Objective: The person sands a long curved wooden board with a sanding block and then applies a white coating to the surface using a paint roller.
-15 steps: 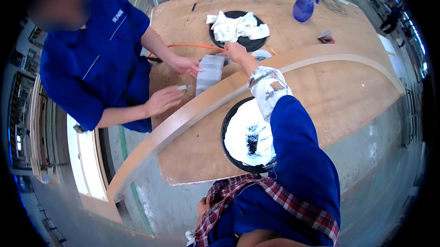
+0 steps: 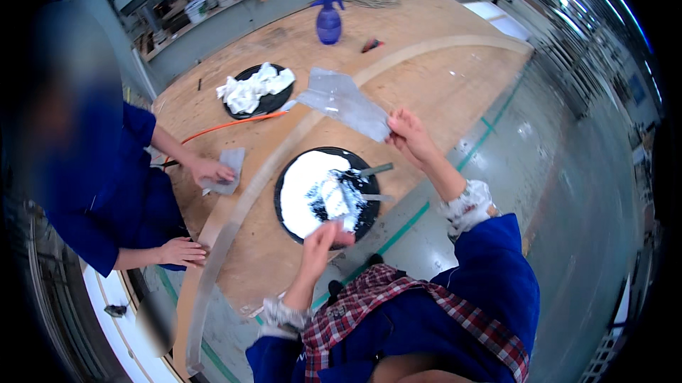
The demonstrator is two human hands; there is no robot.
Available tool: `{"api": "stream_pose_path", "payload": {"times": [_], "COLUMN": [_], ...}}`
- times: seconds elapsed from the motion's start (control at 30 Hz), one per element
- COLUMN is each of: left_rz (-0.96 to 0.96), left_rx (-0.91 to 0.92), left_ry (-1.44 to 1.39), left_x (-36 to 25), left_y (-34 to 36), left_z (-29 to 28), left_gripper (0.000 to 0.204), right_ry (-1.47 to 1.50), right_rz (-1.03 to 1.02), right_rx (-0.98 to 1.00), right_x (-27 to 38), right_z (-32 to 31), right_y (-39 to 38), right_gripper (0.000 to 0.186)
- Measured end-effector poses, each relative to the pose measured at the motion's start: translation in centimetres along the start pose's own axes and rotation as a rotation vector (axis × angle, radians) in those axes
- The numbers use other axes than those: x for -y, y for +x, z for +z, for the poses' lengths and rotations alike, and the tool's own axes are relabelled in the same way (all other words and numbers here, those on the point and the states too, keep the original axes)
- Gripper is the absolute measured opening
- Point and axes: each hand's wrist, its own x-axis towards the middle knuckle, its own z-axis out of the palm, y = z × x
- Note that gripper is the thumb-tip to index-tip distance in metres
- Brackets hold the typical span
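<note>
My right hand [image 2: 412,138] pinches the corner of a grey, see-through flexible sheet [image 2: 344,105], which hangs in the air above the curved wooden strip [image 2: 284,143]. My left hand [image 2: 320,248] is closed at the near rim of a round black tray [image 2: 282,230]. White paste [image 2: 302,195] is spread in that tray, and two flat stick-like tools [image 2: 376,169] jut out on its right side. What my left fingers hold is blurred against the paste. Across the strip, a co-worker's hand [image 2: 211,170] holds a smaller grey sheet [image 2: 231,163]; their other hand [image 2: 182,252] rests by the strip.
Farther back on the wooden table [image 2: 426,17] are a white cloth [image 2: 256,88] on another black disc, a blue spray bottle [image 2: 328,21] and a small red-and-black tool [image 2: 371,45]. An orange hose [image 2: 227,125] runs across the left side. Table edges drop to grey floor.
My right hand has drawn back toward me, lifting the grey sheet. My left hand has come up from my side to the paste tray. The view has swung right.
</note>
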Motion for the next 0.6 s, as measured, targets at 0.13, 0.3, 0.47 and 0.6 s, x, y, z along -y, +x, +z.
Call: {"api": "stream_pose_path", "payload": {"times": [0.13,0.3,0.47,0.6], "left_rz": [0.182,0.133,0.032,-0.070], "left_rx": [0.179,0.242,0.195,0.247], "left_ry": [-0.472,-0.254,-0.156,-0.143], "left_x": [-0.3,1.7,5.1,8.3], "left_y": [8.3,12.4,14.7,18.8], "left_z": [10.2,22.3,36.6,45.1], "left_gripper": [0.057,0.051,0.043,0.045], "right_ry": [0.509,0.828,0.549,0.401], "right_rz": [0.137,0.171,-0.024,-0.108], "right_rx": [0.098,-0.116,-0.395,-0.550], "right_x": [1.4,1.7,7.2,10.7], "right_z": [-5.5,-13.0,-24.0,-32.4], "right_y": [-11.6,-21.7,-27.8,-31.4], "right_gripper": [0.013,0.024,0.042,0.039]}}
